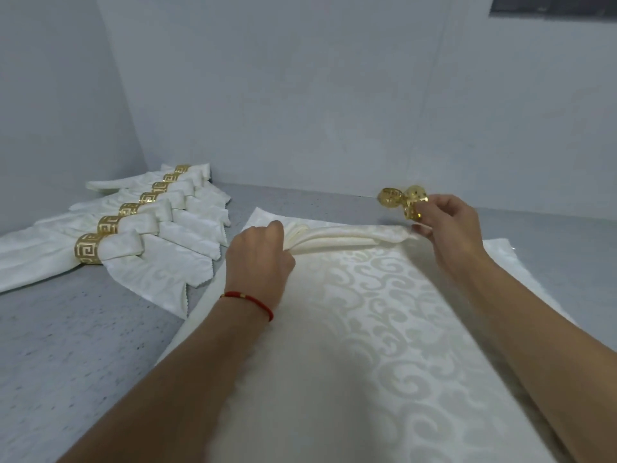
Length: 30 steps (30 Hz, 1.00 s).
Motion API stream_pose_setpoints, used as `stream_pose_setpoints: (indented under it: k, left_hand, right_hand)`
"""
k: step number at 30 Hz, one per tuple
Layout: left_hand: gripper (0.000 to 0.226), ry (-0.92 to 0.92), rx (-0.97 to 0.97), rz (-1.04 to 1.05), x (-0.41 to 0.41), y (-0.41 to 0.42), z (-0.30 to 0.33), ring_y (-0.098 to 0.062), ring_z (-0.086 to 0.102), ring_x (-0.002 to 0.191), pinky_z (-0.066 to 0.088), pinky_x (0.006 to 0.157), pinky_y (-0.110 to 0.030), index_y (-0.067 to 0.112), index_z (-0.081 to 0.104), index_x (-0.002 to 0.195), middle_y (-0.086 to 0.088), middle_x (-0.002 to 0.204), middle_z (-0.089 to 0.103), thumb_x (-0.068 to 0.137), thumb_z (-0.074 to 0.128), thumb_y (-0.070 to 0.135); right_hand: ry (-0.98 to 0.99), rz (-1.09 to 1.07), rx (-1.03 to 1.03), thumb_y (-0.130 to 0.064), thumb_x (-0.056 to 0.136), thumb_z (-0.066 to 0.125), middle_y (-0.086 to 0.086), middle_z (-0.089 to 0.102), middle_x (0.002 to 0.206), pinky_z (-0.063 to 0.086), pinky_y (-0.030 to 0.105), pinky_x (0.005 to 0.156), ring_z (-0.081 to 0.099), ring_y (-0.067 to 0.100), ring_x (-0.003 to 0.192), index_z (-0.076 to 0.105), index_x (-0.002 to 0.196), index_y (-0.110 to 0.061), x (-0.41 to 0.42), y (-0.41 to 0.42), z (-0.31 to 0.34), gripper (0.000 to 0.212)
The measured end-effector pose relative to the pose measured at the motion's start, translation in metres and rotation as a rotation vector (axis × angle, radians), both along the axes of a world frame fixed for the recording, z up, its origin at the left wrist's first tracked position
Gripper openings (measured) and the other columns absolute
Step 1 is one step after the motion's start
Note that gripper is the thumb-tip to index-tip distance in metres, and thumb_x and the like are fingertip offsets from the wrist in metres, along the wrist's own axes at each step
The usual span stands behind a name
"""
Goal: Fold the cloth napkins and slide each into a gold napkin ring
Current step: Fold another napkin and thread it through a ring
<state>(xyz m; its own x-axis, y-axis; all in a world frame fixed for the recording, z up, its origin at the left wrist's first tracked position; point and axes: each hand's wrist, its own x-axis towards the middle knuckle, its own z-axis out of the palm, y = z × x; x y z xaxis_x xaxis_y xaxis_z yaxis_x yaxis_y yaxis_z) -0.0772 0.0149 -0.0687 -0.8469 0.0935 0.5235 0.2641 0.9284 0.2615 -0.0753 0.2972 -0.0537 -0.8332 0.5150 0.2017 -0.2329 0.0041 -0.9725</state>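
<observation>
Cream damask cloth, rolled into a long narrow folded napkin [337, 238], lies across the far end of a flat stack of cream patterned napkins [384, 329] on the speckled grey surface [66, 345]. Your left hand [258, 252] has its grip closed around the left end of that roll, fingers curled over the gathered folds; a red cord bracelet [248, 299] sits on that wrist. Your right hand [447, 225] is at the roll's right end — its lower fingers touch or pinch the cloth tip, though blur keeps you from telling which — while its upper fingers hold a gold openwork napkin ring [412, 203] just above and beyond the tip. The ring is not yet on the cloth. A second gold openwork ring [389, 197] sits just to the left of the held one; whether it touches the hand cannot be told.

To your left, a row of finished cream napkins [140, 235] lies overlapped on the surface toward the corner of the wall, each banded with a gold key-pattern ring [87, 248].
</observation>
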Motion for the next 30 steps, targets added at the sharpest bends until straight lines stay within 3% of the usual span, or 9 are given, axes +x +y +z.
stream_pose_setpoints:
  k: [4, 12, 16, 18, 23, 25, 26, 28, 30]
  left_hand:
    - [0.014, 0.083, 0.032, 0.010, 0.002, -0.002, 0.000, -0.030, 0.043, 0.063, 0.031, 0.055, -0.035, 0.006, 0.053, 0.075, -0.012, 0.065, 0.055, 0.077, 0.065, 0.013]
    - [0.019, 0.121, 0.044, 0.003, -0.002, -0.002, 0.001, -0.031, 0.041, 0.057, 0.036, 0.052, -0.037, 0.004, 0.052, 0.068, -0.013, 0.057, 0.051, 0.069, 0.070, 0.009]
    - [0.021, 0.114, 0.065, 0.006, -0.003, -0.003, 0.002, -0.032, 0.042, 0.056, 0.037, 0.052, -0.040, 0.004, 0.051, 0.066, -0.013, 0.056, 0.050, 0.068, 0.071, 0.008]
    - [0.021, 0.123, 0.079, 0.000, -0.003, -0.003, 0.002, -0.031, 0.041, 0.057, 0.038, 0.052, -0.039, 0.004, 0.052, 0.066, -0.012, 0.056, 0.051, 0.069, 0.072, 0.009]
    - [0.019, 0.151, 0.113, -0.078, 0.000, -0.002, 0.001, -0.025, 0.038, 0.057, 0.027, 0.056, -0.031, 0.006, 0.056, 0.070, -0.008, 0.058, 0.051, 0.070, 0.074, 0.009]
    - [0.019, 0.156, 0.109, -0.101, 0.001, -0.003, 0.000, -0.024, 0.038, 0.058, 0.023, 0.057, -0.031, 0.006, 0.056, 0.071, -0.007, 0.059, 0.051, 0.070, 0.074, 0.010]
    - [0.019, 0.153, 0.112, -0.104, 0.001, -0.004, 0.000, -0.024, 0.039, 0.059, 0.023, 0.057, -0.031, 0.007, 0.056, 0.071, -0.007, 0.060, 0.051, 0.071, 0.074, 0.011]
    - [0.019, 0.143, 0.120, -0.105, 0.002, -0.005, 0.000, -0.024, 0.039, 0.060, 0.024, 0.057, -0.032, 0.007, 0.056, 0.072, -0.006, 0.061, 0.051, 0.071, 0.074, 0.011]
    - [0.019, 0.139, 0.132, -0.102, 0.003, -0.006, 0.000, -0.024, 0.039, 0.060, 0.024, 0.057, -0.032, 0.007, 0.055, 0.072, -0.006, 0.061, 0.050, 0.071, 0.073, 0.011]
  right_hand:
    - [0.025, -0.067, -0.085, -0.013, 0.085, 0.074, 0.013, 0.071, 0.114, 0.057, 0.034, 0.075, 0.073, 0.024, 0.094, 0.061, 0.117, -0.012, 0.025, 0.012, -0.011, 0.035]
    - [-0.004, 0.173, -0.061, -0.007, 0.090, 0.072, 0.015, 0.074, 0.116, 0.057, 0.044, 0.094, 0.070, 0.025, 0.099, 0.067, 0.125, -0.011, 0.031, 0.013, -0.016, 0.035]
    - [-0.026, 0.273, -0.049, -0.001, 0.092, 0.066, 0.006, 0.075, 0.106, 0.056, 0.045, 0.095, 0.070, 0.019, 0.090, 0.069, 0.127, -0.013, 0.031, 0.010, -0.014, 0.036]
    - [-0.022, 0.325, -0.031, 0.001, 0.093, 0.063, 0.007, 0.074, 0.107, 0.056, 0.045, 0.094, 0.068, 0.022, 0.094, 0.070, 0.127, -0.015, 0.033, 0.010, -0.013, 0.038]
    - [-0.032, 0.392, 0.187, -0.011, 0.086, 0.078, 0.005, 0.073, 0.124, 0.048, 0.057, 0.108, 0.064, 0.043, 0.115, 0.074, 0.122, -0.025, 0.036, 0.009, -0.010, 0.039]
    - [-0.054, 0.360, 0.375, -0.019, 0.081, 0.084, -0.002, 0.074, 0.121, 0.047, 0.059, 0.104, 0.062, 0.048, 0.102, 0.075, 0.117, -0.031, 0.040, 0.005, -0.006, 0.039]
    - [-0.054, 0.341, 0.442, -0.020, 0.079, 0.087, -0.005, 0.074, 0.118, 0.050, 0.056, 0.099, 0.064, 0.042, 0.096, 0.076, 0.113, -0.032, 0.041, 0.005, -0.002, 0.038]
    - [-0.056, 0.334, 0.565, -0.020, 0.076, 0.091, -0.009, 0.075, 0.111, 0.052, 0.039, 0.092, 0.070, 0.015, 0.095, 0.077, 0.107, -0.031, 0.043, 0.007, 0.009, 0.036]
    - [-0.092, 0.348, 0.727, -0.026, 0.071, 0.093, -0.015, 0.074, 0.109, 0.046, 0.029, 0.098, 0.066, 0.000, 0.103, 0.077, 0.104, -0.035, 0.046, 0.010, 0.020, 0.038]
